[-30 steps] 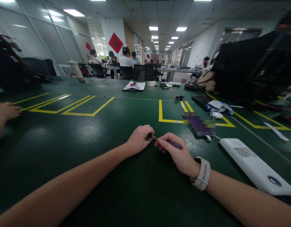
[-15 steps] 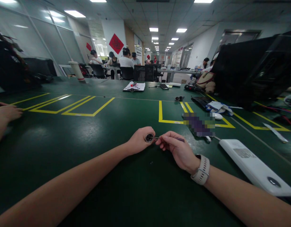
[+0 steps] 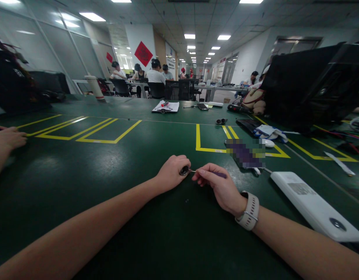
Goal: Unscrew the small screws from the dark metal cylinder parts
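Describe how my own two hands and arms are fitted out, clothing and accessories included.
The left hand is ungloved, with nothing on its wrist. The right hand is ungloved too; its wrist wears a pale off-white strap with a row of elongated holes and a metal buckle. No sleeves show.

Dim room, cool white overhead light.
Rectangular white ceiling panels point(image 3: 189, 36) leave hazy glare on the glossy dark green tabletop point(image 3: 115, 149), its near part dark. Wide-angle distortion stretches the edges; far seated people point(image 3: 156, 75) look soft; pixelation masks a flat purplish object point(image 3: 244, 154).
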{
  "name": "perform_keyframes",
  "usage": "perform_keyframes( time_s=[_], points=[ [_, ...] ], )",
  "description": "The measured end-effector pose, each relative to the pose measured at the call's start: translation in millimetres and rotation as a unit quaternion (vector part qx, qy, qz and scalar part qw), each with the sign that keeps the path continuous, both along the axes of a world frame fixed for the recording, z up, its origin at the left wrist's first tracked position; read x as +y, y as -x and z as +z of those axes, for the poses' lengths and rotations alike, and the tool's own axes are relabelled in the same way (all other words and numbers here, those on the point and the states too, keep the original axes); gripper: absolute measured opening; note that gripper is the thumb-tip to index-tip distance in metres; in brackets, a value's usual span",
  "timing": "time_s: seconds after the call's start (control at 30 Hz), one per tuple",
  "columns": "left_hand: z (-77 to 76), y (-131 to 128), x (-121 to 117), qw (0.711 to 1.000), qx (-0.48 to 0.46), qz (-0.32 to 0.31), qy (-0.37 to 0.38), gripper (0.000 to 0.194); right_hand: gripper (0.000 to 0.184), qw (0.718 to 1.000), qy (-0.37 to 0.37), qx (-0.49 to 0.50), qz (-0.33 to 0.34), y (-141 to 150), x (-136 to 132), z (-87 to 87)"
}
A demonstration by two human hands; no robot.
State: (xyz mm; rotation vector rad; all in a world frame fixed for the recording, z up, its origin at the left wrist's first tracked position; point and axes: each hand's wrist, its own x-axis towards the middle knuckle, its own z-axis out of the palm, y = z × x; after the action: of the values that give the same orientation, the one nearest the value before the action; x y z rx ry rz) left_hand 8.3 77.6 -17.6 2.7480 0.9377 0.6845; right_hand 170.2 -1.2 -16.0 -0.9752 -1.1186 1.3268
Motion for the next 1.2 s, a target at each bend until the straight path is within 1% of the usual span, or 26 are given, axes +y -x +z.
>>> perform_keyframes(
  time_s=[0.07,0.13,0.27,0.37,0.8,1.03,1.13,1.2],
  points=[
    [-0.7,0.6,1.1,1.000,-0.012,-0.011,0.010,0.007,0.010,0.999,0.030,0.035,0.008,-0.7,1.5,2.9],
    [-1.4,0.8,2.2,0.999,-0.031,-0.017,0.028,0.008,0.009,0.997,0.043,0.056,0.015,-1.6,2.6,4.4],
    [-1.9,0.0,3.3,0.994,-0.075,-0.035,0.066,0.013,0.009,0.996,0.041,0.074,0.024,-2.7,3.6,3.0],
    [-1.6,-0.6,3.3,0.992,-0.089,-0.040,0.076,0.013,0.008,0.996,0.034,0.077,0.024,-3.0,3.5,1.1],
    [-2.4,0.0,4.5,0.995,-0.061,-0.004,0.079,0.012,0.010,0.995,0.043,0.089,0.000,-4.6,5.3,0.6],
    [-1.9,0.0,4.4,0.995,-0.063,-0.006,0.076,0.011,0.011,0.995,0.042,0.087,-0.005,-3.5,4.6,2.0],
    [-1.4,-0.5,4.0,0.996,-0.059,-0.006,0.073,0.011,0.011,0.997,0.028,0.075,-0.006,-2.5,3.2,1.1],
    [-1.2,-0.9,3.7,0.996,-0.053,-0.002,0.068,0.010,0.010,0.999,-0.003,0.050,-0.010,-1.8,1.2,-0.1]
  ],
)
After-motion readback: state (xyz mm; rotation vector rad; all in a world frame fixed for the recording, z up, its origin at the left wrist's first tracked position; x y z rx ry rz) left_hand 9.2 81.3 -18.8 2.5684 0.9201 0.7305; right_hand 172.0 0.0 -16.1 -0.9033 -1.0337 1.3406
